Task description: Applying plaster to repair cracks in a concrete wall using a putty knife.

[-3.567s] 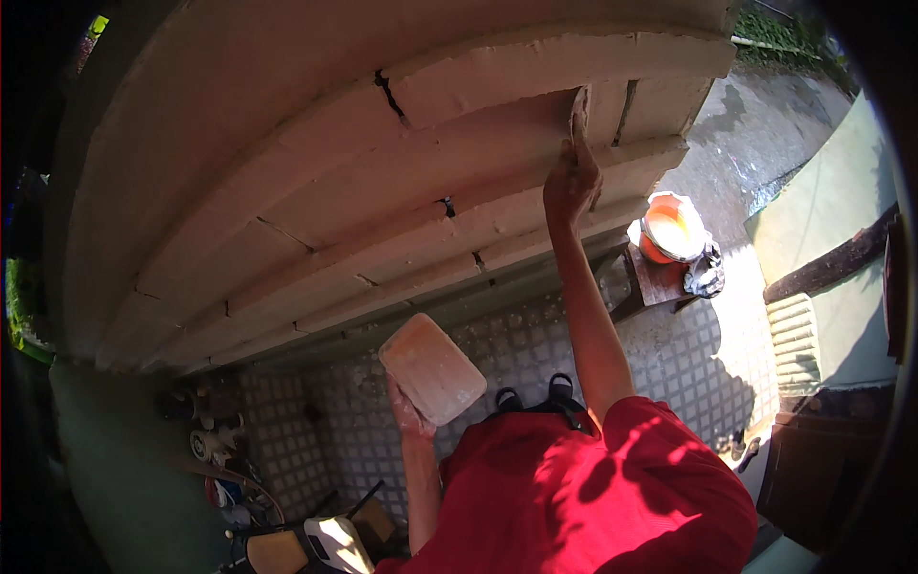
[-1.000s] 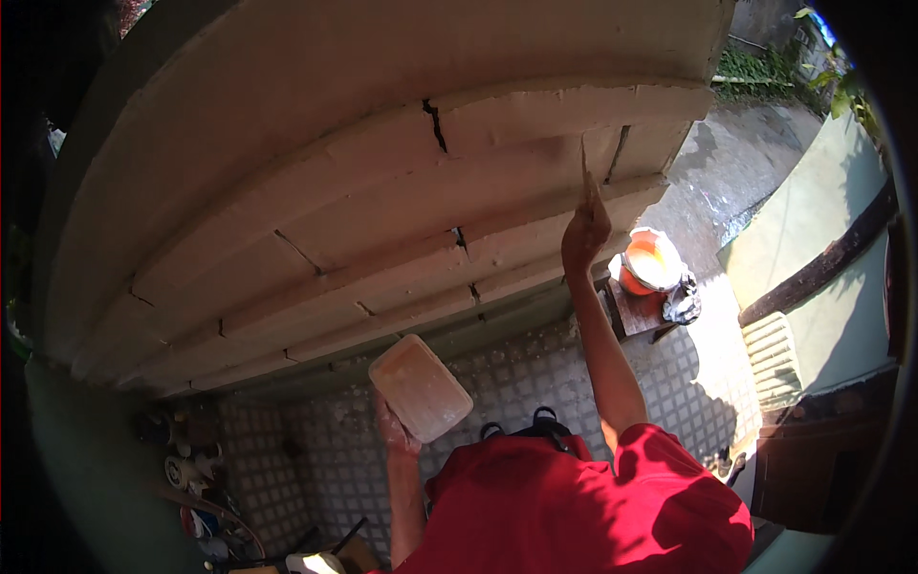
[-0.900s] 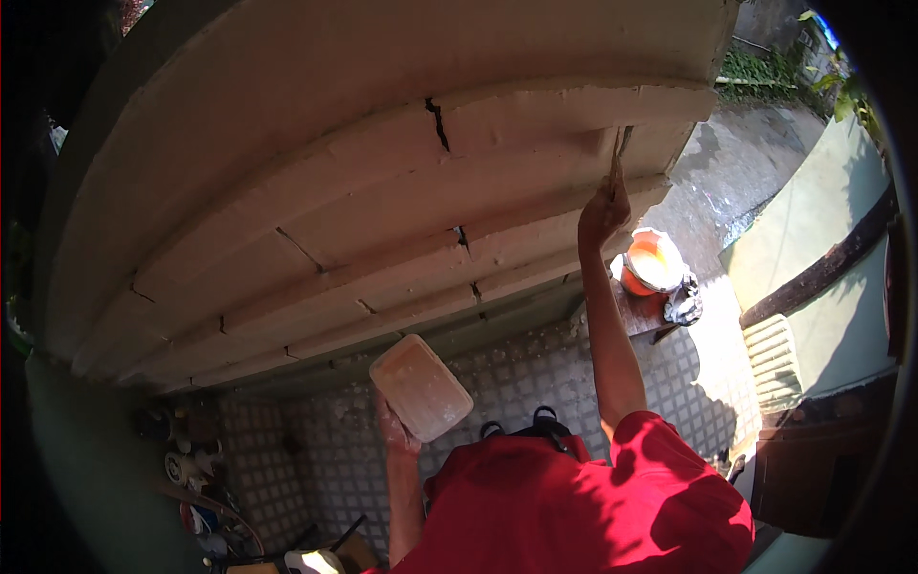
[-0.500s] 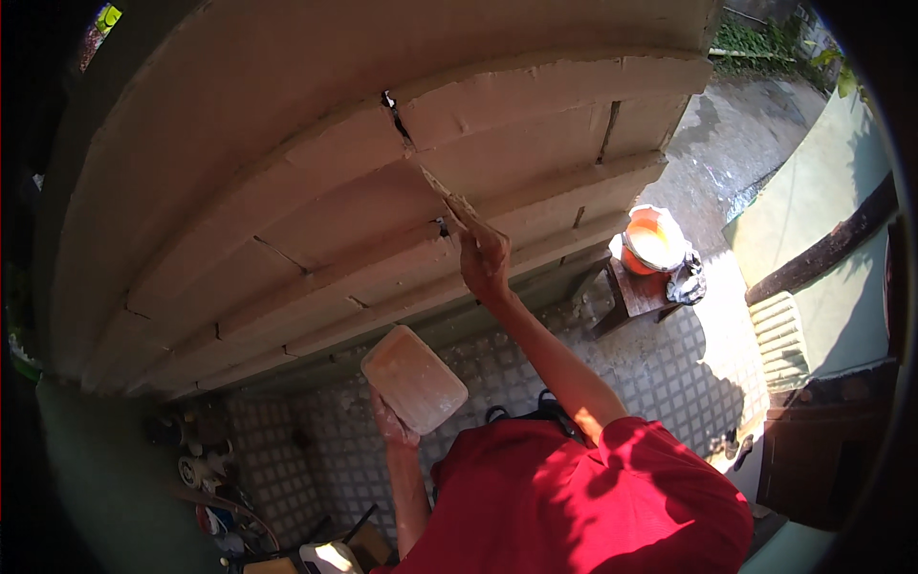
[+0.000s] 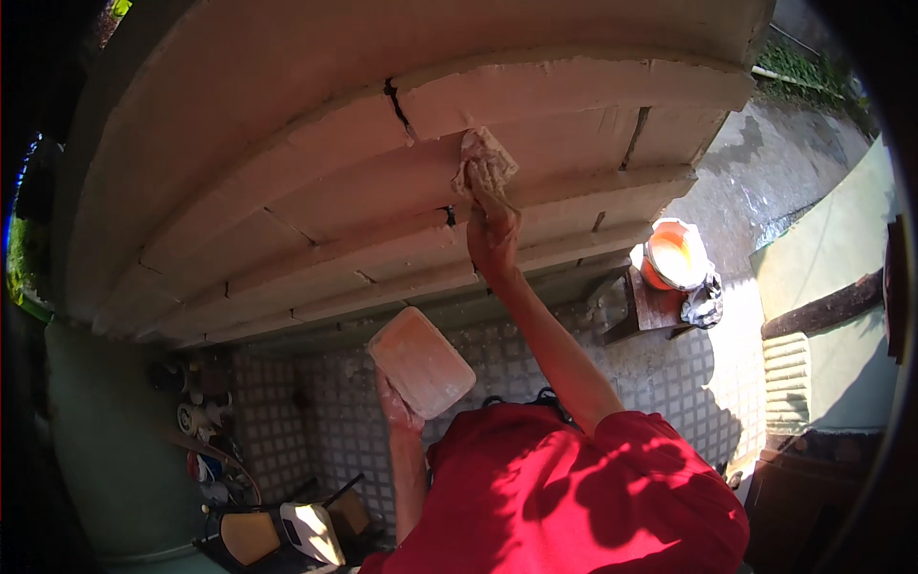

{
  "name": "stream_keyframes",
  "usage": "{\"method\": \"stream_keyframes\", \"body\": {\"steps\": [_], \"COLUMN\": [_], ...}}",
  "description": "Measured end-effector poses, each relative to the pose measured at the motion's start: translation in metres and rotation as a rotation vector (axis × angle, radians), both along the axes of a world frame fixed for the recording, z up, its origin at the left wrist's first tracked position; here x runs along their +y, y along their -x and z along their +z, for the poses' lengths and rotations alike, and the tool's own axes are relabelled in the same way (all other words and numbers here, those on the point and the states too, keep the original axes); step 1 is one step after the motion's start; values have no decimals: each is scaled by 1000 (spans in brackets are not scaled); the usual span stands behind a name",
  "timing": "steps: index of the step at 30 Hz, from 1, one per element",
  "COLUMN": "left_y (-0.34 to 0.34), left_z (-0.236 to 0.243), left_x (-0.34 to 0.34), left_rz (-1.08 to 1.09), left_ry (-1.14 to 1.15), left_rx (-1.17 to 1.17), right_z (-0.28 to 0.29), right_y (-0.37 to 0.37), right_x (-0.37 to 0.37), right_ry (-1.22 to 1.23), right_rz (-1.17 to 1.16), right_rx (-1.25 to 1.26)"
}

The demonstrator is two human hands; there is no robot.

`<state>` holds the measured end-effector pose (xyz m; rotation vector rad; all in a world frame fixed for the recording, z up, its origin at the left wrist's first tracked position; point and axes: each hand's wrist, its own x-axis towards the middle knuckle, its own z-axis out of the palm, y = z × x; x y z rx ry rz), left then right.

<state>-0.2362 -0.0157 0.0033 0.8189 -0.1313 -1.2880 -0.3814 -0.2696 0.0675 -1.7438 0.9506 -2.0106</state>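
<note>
My right hand [image 5: 493,239] is raised and grips a plaster-smeared putty knife [image 5: 485,163]. Its blade lies flat against a band of the pale stepped moulding [image 5: 316,201], just right of a dark crack [image 5: 397,98]. My left hand [image 5: 398,409] holds a flat rectangular plaster board [image 5: 422,362] from below, level, near my chest. My red shirt [image 5: 574,497] fills the lower middle of the head view.
An orange bucket [image 5: 673,253] stands on a small wooden stool [image 5: 653,308] to the right, with a dark rag beside it. The tiled floor [image 5: 316,411] lies far below. Tools and small pots [image 5: 206,440] sit at the lower left. A green wall [image 5: 822,277] is on the right.
My right hand has swept the knife from the right end of the moulding leftward, then up onto the band beside the crack. The board in my left hand has barely shifted.
</note>
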Motion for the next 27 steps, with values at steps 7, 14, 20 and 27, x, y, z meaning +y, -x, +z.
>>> {"method": "stream_keyframes", "body": {"steps": [7,14,20,27], "left_y": [10,39,52,64], "left_z": [-7,5,-5,-12], "left_x": [-1,-8,-28,-24], "left_rz": [9,-26,-84,-44], "left_ry": [37,38,54,83], "left_rx": [23,-9,24,90], "right_z": [-21,17,7,5], "right_y": [63,123,58,88], "right_x": [18,-44,-13,19], "right_ry": [-293,-125,67,92], "right_rz": [-122,-428,49,85], "right_rx": [-58,-207,-3,200]}}
